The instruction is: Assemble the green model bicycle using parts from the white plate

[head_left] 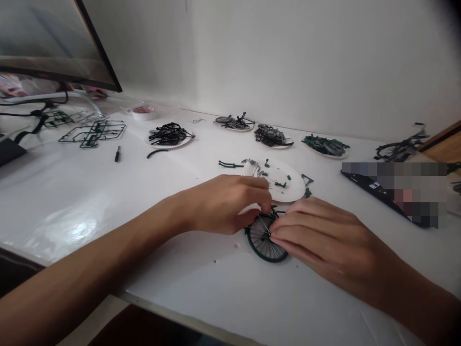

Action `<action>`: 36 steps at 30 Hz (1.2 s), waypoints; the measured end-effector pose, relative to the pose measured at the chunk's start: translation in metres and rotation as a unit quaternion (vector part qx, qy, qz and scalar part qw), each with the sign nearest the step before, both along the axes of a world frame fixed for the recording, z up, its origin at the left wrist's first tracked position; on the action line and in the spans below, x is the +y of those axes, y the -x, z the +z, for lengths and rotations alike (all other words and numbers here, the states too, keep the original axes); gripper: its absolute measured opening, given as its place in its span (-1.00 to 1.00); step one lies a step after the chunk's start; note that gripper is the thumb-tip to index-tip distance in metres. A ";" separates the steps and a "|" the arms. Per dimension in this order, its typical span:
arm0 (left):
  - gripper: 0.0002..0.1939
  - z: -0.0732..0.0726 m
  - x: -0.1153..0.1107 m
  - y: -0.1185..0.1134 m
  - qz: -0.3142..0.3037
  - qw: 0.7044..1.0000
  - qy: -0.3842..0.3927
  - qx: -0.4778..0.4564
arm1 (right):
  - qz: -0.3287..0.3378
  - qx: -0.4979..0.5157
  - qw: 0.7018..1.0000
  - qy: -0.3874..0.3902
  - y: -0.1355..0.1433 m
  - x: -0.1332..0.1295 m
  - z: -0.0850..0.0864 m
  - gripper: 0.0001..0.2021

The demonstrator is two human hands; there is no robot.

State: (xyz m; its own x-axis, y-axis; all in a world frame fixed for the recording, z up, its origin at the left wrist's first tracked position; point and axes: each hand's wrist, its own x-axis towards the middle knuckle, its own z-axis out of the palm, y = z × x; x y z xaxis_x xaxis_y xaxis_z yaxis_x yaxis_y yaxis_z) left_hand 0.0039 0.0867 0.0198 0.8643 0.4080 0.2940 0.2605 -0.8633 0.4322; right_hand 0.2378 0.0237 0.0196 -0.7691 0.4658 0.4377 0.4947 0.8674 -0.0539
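A small model bicycle part with a green-rimmed, grey-spoked wheel (268, 242) is between my hands on the white table (173, 283). My left hand (230, 204) is closed at the wheel's upper left, thumb and fingers on the thin frame pieces there. From the right, my right hand (320, 233) pinches at the wheel's hub, its fingertips covering the wheel's right side. Just behind my hands lies a white paper plate (291, 178) with small green and silver parts. A green fork piece (230, 164) rests to its left.
Plates of model parts (169, 134) stand along the back. Green sprue frames (91, 133), a small screwdriver (117, 154) and a monitor (54, 43) are at the left. A phone (378, 192), partly pixelated, and a grey model bicycle (401, 144) are at the right.
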 end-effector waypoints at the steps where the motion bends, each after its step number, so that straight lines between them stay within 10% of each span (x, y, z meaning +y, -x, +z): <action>1: -0.82 0.001 0.001 0.001 0.004 1.000 0.000 0.001 | 0.003 -0.005 1.000 0.012 -0.001 0.000 0.000 -0.84; 15: -0.82 -0.010 0.032 0.017 0.134 0.991 -0.007 -0.016 | -0.007 0.054 0.999 0.004 -0.005 0.004 0.008 -0.86; 28: -0.96 -0.005 0.069 -0.056 0.188 0.965 -0.136 0.119 | -0.099 0.125 0.986 -0.053 -0.018 0.034 0.005 -0.90; 36: -0.79 -0.013 0.069 -0.054 0.167 0.975 -0.109 0.104 | -0.091 0.133 0.987 -0.011 -0.015 0.033 -0.001 -0.89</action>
State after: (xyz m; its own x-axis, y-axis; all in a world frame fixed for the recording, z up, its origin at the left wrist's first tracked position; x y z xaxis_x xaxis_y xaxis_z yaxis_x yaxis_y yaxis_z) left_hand 0.0578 0.1561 0.0068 0.7446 0.6236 0.2382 0.6042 -0.7813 0.1567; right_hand 0.2533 0.0567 0.0184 -0.5300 0.5739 0.6243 0.6133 0.7678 -0.1851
